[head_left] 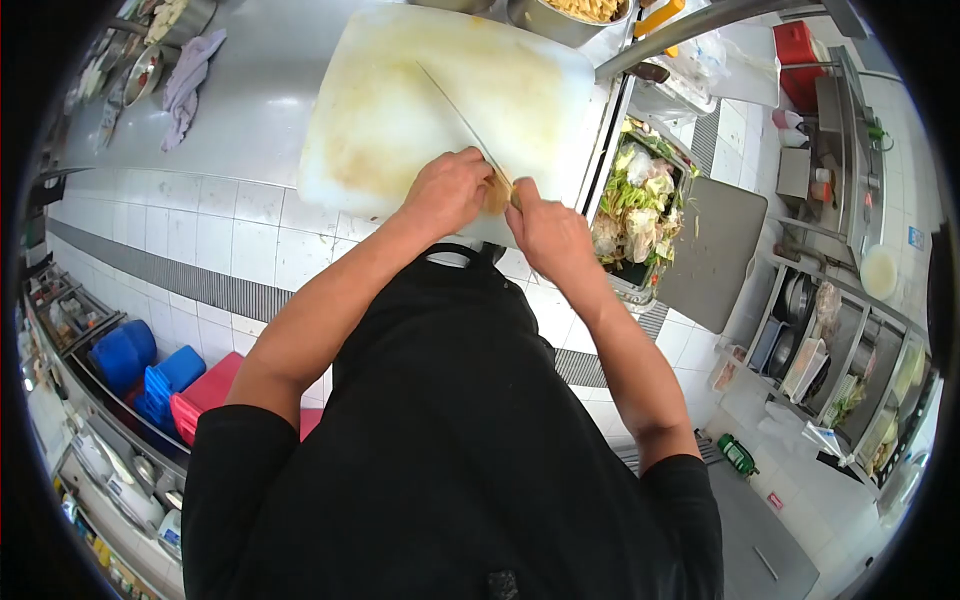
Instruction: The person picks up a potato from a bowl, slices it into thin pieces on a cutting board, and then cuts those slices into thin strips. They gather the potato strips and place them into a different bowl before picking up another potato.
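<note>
Over the near edge of a large white cutting board (pixel 350 130), my right hand (pixel 550 230) grips a knife (pixel 462 122) by its handle. The long thin blade points away from me and to the left across the board. My left hand (pixel 448 190) is closed, its fingers curled against a small light-brown piece of food (pixel 495 196) right beside the blade's base. The fingers partly cover the piece, so its exact kind does not show. Yellowish stains mark the board.
Right of the board stands a bin (pixel 636 215) full of vegetable scraps. A metal pot (pixel 560 22) of pale-yellow cut food sits at the far edge. A purple cloth (pixel 190 85) lies on the steel counter (pixel 265 70) to the left. Blue bins (pixel 172 385) stand behind on the left.
</note>
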`<state>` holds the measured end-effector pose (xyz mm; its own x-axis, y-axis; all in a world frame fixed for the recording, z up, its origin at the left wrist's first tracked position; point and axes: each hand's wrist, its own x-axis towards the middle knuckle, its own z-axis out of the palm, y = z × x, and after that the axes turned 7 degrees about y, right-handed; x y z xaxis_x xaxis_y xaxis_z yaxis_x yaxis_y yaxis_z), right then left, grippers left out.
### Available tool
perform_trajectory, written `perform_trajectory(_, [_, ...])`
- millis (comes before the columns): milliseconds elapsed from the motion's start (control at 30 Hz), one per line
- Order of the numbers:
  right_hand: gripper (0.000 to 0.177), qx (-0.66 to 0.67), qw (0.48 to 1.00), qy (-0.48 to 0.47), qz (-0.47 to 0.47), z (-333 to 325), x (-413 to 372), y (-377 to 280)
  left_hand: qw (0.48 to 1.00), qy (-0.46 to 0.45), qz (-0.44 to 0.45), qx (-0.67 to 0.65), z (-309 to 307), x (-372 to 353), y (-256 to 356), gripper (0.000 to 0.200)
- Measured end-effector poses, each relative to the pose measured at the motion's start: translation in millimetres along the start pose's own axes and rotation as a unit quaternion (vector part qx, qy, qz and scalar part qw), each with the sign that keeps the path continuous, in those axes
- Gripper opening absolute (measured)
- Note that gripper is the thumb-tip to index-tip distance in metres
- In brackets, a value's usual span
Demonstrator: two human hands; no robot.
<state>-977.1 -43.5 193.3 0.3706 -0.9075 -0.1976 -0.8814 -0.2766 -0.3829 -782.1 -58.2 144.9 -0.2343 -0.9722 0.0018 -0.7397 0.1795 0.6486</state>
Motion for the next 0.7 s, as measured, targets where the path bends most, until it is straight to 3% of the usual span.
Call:
perform_trajectory(133, [0.031, -0.020, 0.996, -0.087, 0.032, -47.6, -33.5, -13.5, 1.000, 0.026, -0.007, 0.005, 5.8, 3.3, -3.8, 0.019])
perform_trajectory(300, [0.029, 0.002, 0.999, -0.010, 0.030, 17.5, -12.0, 9.8, 0.999, 0.031, 0.003, -0.020, 2.1, 0.7, -2.8, 0.019])
perform_trajectory(400, [0.023, -0.033, 0.999, 0.002, -0.025, -11.9, 12.8, -10.0, 1.000, 0.018, -0.001, 0.001, 6.2, 0.4, -5.3, 0.019])
perform_trajectory(533, [0.029, -0.019, 0.995, -0.088, 0.039, -41.5, -43.3, -11.7, 0.999, 0.052, -0.001, -0.003, 7.8, -1.0, -6.8, 0.016])
perform_trajectory(600, [0.030, -0.002, 0.995, -0.075, 0.064, -9.3, -42.8, -0.9, 0.999, 0.038, 0.001, -0.003, 3.9, -2.5, -3.4, 0.015])
perform_trajectory(700, [0.028, -0.009, 1.000, 0.001, -0.002, 10.8, 2.1, -1.0, 0.999, 0.045, -0.005, -0.015, 1.8, -1.1, -3.3, 0.015])
